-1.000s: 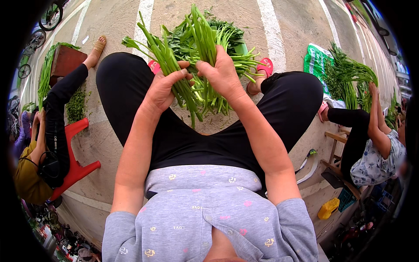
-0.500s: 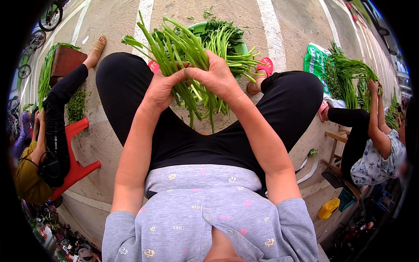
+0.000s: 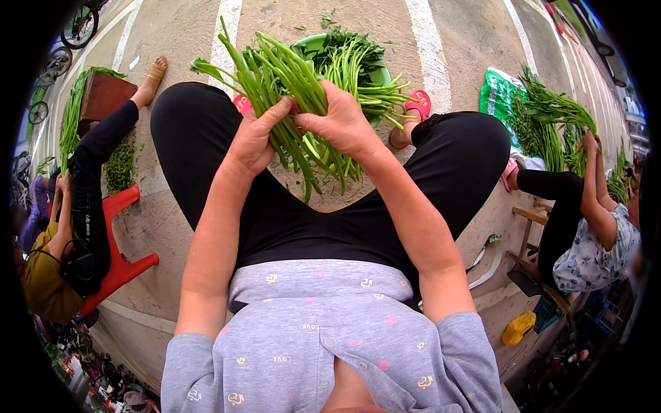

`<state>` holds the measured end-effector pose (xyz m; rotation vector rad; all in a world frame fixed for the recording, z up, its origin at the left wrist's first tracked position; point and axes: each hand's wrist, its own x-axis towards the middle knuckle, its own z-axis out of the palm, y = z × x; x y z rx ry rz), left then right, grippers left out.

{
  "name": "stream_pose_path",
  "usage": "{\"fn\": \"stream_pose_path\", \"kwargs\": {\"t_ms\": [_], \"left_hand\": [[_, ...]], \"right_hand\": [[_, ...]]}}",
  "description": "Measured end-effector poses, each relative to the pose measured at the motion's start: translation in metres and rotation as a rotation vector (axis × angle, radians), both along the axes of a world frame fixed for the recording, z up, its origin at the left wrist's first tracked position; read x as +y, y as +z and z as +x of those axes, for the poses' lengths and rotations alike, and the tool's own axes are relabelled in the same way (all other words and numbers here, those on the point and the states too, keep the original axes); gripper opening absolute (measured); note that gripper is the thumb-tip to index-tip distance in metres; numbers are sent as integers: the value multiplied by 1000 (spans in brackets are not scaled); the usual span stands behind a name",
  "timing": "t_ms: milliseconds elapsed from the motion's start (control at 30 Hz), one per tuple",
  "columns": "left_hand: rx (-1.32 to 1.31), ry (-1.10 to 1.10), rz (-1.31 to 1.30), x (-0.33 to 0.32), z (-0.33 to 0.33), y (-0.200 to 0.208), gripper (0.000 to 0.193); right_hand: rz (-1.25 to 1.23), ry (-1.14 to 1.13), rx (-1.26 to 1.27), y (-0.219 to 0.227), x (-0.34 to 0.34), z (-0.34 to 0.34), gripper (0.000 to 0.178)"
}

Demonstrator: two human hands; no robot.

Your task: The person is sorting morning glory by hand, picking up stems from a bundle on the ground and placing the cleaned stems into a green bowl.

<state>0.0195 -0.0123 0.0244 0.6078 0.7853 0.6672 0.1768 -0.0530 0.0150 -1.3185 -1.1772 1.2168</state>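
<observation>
Green stems [image 3: 292, 69] are clasped in the left hand [image 3: 253, 140] and right hand [image 3: 341, 122] — held close together, up between the knees [image 3: 184, 113]. Just beyond — a green basin [image 3: 312, 44] heaped with greens [image 3: 354, 65], a pink sandal [image 3: 419, 104] to its right.

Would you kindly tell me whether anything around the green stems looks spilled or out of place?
Slightly: leafy scraps lie on the pavement beyond the green basin rather than in it, and stems jut past its right side toward a pink sandal. The held bunch shows no clear damage.
</observation>
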Motion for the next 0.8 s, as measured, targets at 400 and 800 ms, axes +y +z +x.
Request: {"fn": "stream_pose_path", "kwargs": {"t_ms": [400, 800], "left_hand": [[38, -67, 78, 2, -3, -5, 29], [16, -50, 78, 0, -2, -3, 25]], "right_hand": [[-7, -154, 29, 10, 1, 6, 27], [30, -64, 104, 17, -2, -1, 26]]}}
